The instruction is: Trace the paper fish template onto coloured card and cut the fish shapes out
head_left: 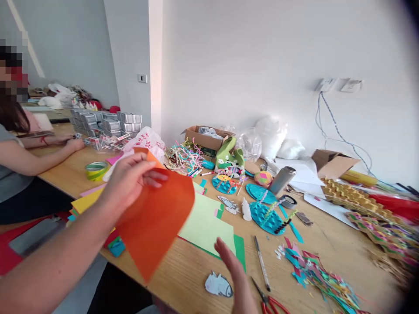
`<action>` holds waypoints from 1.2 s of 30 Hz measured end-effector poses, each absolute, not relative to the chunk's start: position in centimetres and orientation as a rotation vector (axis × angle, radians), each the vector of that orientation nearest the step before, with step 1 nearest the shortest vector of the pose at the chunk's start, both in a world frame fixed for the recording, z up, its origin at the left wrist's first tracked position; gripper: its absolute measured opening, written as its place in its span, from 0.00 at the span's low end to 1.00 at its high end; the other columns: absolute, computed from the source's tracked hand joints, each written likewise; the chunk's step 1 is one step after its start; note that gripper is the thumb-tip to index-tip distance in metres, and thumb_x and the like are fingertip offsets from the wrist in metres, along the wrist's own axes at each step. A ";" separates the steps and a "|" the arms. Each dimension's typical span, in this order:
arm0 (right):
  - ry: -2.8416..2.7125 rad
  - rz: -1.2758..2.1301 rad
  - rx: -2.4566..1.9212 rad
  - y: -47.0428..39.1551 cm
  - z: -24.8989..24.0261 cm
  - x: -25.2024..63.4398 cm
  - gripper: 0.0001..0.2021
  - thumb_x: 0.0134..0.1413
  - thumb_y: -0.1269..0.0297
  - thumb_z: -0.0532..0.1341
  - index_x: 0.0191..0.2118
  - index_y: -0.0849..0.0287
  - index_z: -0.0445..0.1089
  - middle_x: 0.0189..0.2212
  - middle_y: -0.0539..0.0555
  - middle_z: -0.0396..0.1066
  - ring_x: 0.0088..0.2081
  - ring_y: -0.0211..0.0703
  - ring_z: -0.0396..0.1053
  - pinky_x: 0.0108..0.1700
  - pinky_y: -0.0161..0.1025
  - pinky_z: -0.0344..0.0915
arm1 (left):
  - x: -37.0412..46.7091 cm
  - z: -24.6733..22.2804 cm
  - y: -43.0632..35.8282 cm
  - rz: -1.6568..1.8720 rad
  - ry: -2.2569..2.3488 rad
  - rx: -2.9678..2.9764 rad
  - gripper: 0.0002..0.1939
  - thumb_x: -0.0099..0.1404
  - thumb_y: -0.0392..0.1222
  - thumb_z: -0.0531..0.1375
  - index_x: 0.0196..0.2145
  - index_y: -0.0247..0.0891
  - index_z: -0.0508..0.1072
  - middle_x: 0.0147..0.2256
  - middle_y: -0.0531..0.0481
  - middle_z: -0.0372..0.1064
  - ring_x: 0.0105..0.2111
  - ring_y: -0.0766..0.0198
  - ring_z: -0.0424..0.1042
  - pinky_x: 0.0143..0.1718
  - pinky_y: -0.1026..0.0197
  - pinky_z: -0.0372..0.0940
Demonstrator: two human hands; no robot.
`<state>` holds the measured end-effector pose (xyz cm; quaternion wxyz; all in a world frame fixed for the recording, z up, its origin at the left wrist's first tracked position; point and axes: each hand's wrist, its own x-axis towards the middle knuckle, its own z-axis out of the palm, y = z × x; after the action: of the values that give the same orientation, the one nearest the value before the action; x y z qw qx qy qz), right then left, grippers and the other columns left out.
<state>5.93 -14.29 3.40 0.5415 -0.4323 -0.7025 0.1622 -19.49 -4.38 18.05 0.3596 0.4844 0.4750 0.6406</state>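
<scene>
My left hand (132,176) pinches the top edge of an orange sheet of paper (157,222), which hangs down over the table's front edge. My right hand (234,272) is at the bottom centre, fingers stretched and holding nothing. Beside it on the table lies a white paper fish cut-out (218,284). Pale green paper (209,222) lies behind the orange sheet, on top of darker green paper. To the right of my right hand are a pen (262,261) and red-handled scissors (268,302). Another fish drawing (229,204) lies farther back.
Blue egg-carton pieces (266,218), a glue bottle (246,209), black tape (288,201) and a metal flask (283,179) stand mid-table. Coloured scraps (324,279) lie at right. Green-yellow tape (97,171) is at left. A person (19,161) sits at far left, handling small items.
</scene>
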 end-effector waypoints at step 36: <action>-0.834 1.150 -0.895 -8.9 4.3 11.8 0.09 0.32 0.63 0.74 0.27 0.54 0.79 0.45 0.56 0.75 0.43 0.50 0.71 0.37 0.39 0.67 | -18.5 9.1 -3.6 1.182 1.125 1.442 0.11 0.39 0.49 0.72 0.22 0.44 0.81 0.47 0.43 0.74 0.53 0.43 0.67 0.42 0.52 0.70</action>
<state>11.76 -8.90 4.31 0.6678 -0.3968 -0.3697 0.5098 -18.51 -3.57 9.07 0.4637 0.5868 0.4577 0.4808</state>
